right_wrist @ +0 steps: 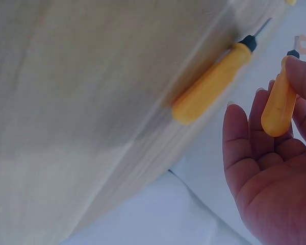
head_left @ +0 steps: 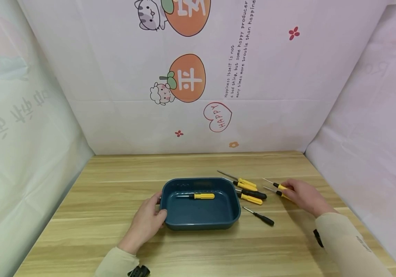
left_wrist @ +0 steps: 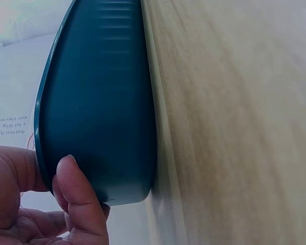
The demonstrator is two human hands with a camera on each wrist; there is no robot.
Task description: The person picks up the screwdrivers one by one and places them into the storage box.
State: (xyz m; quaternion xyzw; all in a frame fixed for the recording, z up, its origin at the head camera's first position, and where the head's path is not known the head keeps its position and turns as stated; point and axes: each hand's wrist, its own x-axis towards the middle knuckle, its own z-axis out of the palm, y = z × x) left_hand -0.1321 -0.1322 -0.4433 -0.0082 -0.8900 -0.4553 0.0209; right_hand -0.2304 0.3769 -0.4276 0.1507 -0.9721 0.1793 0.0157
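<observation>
From the head view, my left hand [head_left: 146,221] grips the left end of the blue tray [head_left: 198,215], which hides some screwdrivers' tips [head_left: 251,199], while my right hand [head_left: 305,197] pinches a partly covered yellow screwdriver [right_wrist: 278,104] to its right.

A dark-blue rectangular dish [head_left: 199,214] sits open-side up, left of a held, yellow-handled screwdriver [right_wrist: 279,108].
</observation>
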